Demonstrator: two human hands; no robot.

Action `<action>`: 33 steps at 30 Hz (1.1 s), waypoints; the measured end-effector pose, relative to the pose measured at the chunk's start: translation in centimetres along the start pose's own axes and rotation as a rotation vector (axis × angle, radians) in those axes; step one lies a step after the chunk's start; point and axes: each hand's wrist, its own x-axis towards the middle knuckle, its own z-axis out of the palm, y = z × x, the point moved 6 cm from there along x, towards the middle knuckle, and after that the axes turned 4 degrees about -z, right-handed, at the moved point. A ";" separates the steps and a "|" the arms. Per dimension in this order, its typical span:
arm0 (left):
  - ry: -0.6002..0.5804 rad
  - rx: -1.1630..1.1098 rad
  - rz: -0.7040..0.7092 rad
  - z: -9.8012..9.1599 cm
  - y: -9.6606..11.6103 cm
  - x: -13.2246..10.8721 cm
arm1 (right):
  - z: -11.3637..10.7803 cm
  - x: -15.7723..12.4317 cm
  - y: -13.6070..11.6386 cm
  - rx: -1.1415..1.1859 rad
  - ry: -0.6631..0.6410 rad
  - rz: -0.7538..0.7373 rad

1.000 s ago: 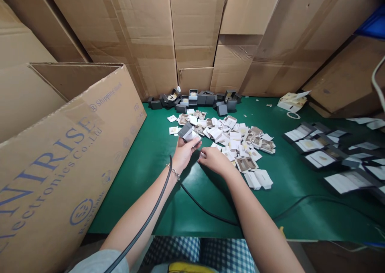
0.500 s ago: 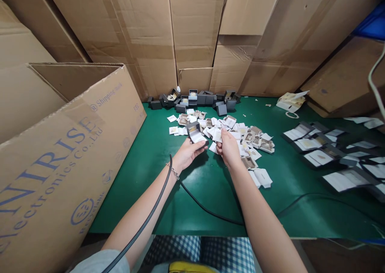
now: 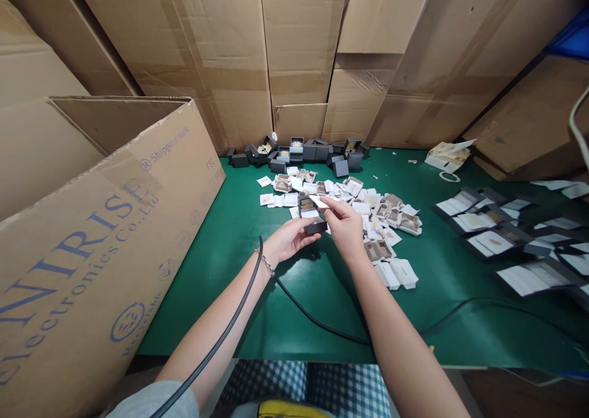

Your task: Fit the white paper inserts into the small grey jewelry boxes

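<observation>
My left hand point(image 3: 292, 241) grips a small dark hinged box point(image 3: 316, 226) by its base, with the lid standing up. Between the fingers of my right hand point(image 3: 343, 220) is a small white card insert point(image 3: 318, 201), held at the box's opening. Part of the insert is hidden behind those fingers, so I cannot tell how far inside it sits. Just beyond both hands spreads a loose pile of white and brown card inserts point(image 3: 391, 209).
Several dark boxes point(image 3: 315, 152) line the back of the green table point(image 3: 221, 283). Open boxes with white inserts point(image 3: 490, 241) stand at right. A large carton point(image 3: 115, 234) fills the left side. A black cable point(image 3: 322, 326) crosses the front, passing my left wrist.
My right hand has moved left, bringing the white insert from beside the dark box up to its opening. My left hand has tilted the box slightly and shifted it a little right.
</observation>
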 end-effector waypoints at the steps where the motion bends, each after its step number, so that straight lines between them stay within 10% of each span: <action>1: 0.000 0.003 0.003 0.0 0.0 0.0 | 0.0 0.1 -0.1 -0.011 0.002 -0.022; 22: -0.002 0.051 0.019 -0.1 -0.2 0.1 | 0.5 0.5 1.8 0.393 0.053 0.246; 33: 0.022 0.179 0.039 0.4 0.0 -0.4 | 0.1 0.4 -0.7 -0.206 -0.086 -0.181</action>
